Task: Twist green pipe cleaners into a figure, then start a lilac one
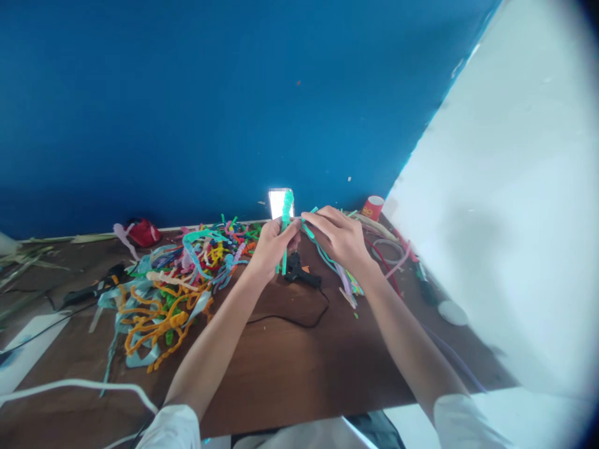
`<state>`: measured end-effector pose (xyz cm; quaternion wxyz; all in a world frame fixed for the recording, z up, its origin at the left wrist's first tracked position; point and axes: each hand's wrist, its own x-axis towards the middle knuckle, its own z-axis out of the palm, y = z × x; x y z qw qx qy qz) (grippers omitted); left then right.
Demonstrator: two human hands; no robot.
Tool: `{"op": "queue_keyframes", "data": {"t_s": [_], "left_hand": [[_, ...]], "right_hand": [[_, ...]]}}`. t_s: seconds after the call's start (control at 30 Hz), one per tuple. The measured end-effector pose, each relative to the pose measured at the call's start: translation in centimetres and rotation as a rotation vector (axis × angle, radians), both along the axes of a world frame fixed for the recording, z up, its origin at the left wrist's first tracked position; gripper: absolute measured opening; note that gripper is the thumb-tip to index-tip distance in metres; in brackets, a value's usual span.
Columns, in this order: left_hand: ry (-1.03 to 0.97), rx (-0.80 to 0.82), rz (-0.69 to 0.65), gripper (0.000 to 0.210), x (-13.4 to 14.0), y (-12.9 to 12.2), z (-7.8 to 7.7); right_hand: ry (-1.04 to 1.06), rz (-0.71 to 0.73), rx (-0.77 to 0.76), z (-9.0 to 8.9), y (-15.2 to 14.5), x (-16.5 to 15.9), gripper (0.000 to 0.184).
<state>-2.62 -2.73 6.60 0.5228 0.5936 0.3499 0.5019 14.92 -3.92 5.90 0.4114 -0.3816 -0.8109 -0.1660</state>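
My left hand [275, 244] is closed around green pipe cleaners [284, 232], held upright over the table. Their upper part is wound into a thick coil, and straight ends stick out below the fist. My right hand [337, 236] is just to the right, its fingers bent together at a short green pipe cleaner piece [307, 229]. Whether that piece joins the coiled one is hidden by the fingers. Behind the coil a brightly lit phone [277, 202] leans against the wall. Under my hands lies a black glue gun [299, 272] with its cord.
A tangled heap of coloured pipe cleaners [173, 318] covers the table's left. Another dark glue gun [93, 288] and a red pouch [144, 232] lie beyond it. At right are a red paper cup [373, 207], loose strands and a white round object [452, 312]. A white cable [84, 383] crosses front left.
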Motion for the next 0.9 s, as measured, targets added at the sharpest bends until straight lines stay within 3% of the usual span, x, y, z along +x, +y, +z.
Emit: {"op": "queue_keyframes", "data": {"t_s": [0.1, 0.2, 0.3, 0.4, 0.5, 0.57, 0.73, 0.9], "left_hand": [[0.052, 0.041, 0.049, 0.03, 0.1, -0.2, -0.1], [0.168, 0.169, 0.115, 0.025, -0.1, -0.4, -0.1], [0.405, 0.407, 0.228, 0.02, -0.4, -0.6, -0.2], [0.629, 0.664, 0.368, 0.019, -0.7, -0.5, -0.5], [0.674, 0.75, 0.405, 0.021, -0.6, -0.3, -0.9], [0.614, 0.656, 0.349, 0.023, -0.5, -0.2, -0.9], [0.292, 0.275, 0.084, 0.022, -0.4, 0.0, -0.5], [0.09, -0.005, 0.072, 0.025, -0.1, 0.1, -0.3]], "right_hand": [[0.01, -0.021, -0.014, -0.2, 0.0, -0.3, 0.019], [0.172, 0.005, -0.139, -0.1, 0.0, -1.1, 0.027], [0.477, 0.136, -0.418, -0.1, 0.2, -2.0, 0.034], [0.844, 0.354, -0.8, -0.1, 0.3, -2.4, 0.038], [1.036, 0.483, -1.046, 0.0, 0.4, -2.3, 0.038], [1.043, 0.475, -1.051, 0.0, 0.5, -1.9, 0.039], [0.798, 0.311, -0.833, 0.2, 0.6, -1.2, 0.042], [0.623, 0.145, -0.558, 0.4, 0.3, -1.4, 0.028]]}}
